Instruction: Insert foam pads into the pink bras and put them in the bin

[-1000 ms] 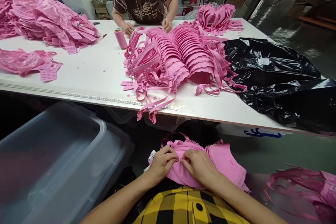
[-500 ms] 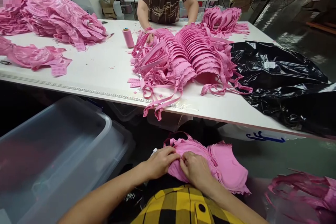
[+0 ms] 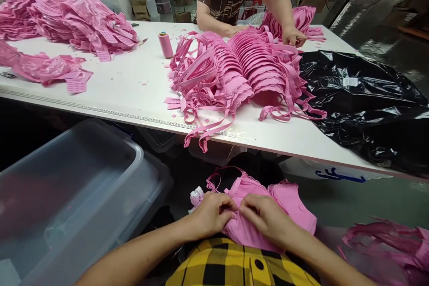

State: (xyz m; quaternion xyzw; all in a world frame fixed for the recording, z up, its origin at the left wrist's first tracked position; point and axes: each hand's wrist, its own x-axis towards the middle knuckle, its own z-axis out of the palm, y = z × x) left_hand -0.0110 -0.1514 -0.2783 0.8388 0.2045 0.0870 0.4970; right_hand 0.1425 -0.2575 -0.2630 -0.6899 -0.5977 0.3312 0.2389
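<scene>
A pink bra (image 3: 296, 208) lies across my lap, below the table edge, its cups facing up. My left hand (image 3: 214, 212) pinches the fabric of its left-hand cup, thumb against fingertips. Close beside it, my right hand (image 3: 268, 218) is closed in a pinch on the same cup. Whatever small bit sits between the fingertips is hidden. One thin strap loops up behind the cup, and a small white piece (image 3: 197, 195) shows past my left wrist.
On the white table (image 3: 127, 94) stand a nested stack of pink bras (image 3: 243, 67), a pink thread spool (image 3: 165, 45) and more pink piles (image 3: 73, 18). A black plastic bag (image 3: 362, 85) drapes over the right edge. Clear bins (image 3: 137, 156) stand lower left. Opposite, a co-worker's hand (image 3: 293, 35) is near the stack.
My hands have shifted slightly right over the cup, and the fingertips are a little farther apart. More of the white piece shows. The co-worker has leaned right, one hand now beyond the stack's right side.
</scene>
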